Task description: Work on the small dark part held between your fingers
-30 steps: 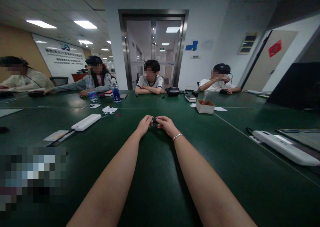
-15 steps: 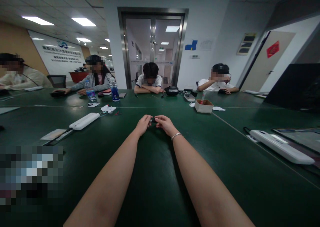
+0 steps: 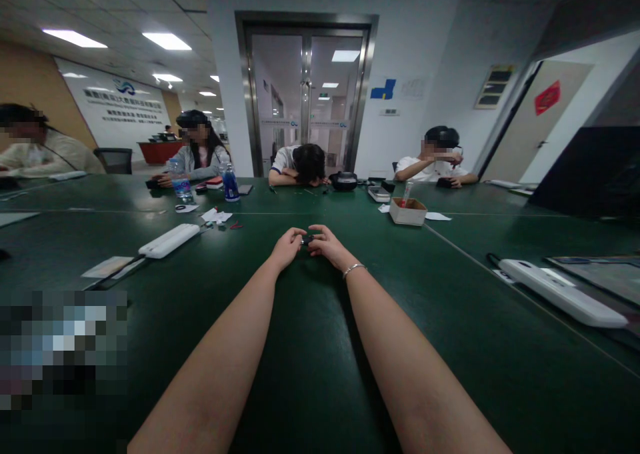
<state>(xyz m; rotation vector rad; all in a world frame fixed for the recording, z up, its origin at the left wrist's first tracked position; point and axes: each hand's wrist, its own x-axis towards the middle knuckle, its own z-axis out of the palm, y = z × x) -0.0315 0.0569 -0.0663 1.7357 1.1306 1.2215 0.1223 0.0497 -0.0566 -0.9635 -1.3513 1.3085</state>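
1. Green table (image 3: 320,374): fills the lower view; both bare forearms stretch out over it toward the middle.
2. Four other people sit along the far and left edges, their hands on their own side, well apart from the wearer's.
3. White power strip, right (image 3: 560,293): lies flat on the table, well apart from the hands.
4. White power strip, left (image 3: 169,240): lies flat on the table, well left of the hands.
5. Cardboard box (image 3: 409,211): open-topped, stands beyond the right hand.
6. Blue bottle (image 3: 231,185): upright near the far edge.
7. Left hand (image 3: 287,246): fingers curled in, pinching the left end of the small item.
8. Right hand (image 3: 325,243): bracelet on the wrist, fingers closed on the right end of it.
9. Small dark item (image 3: 307,240): gripped between both hands' fingertips, at table centre just above the surface; too small to identify.
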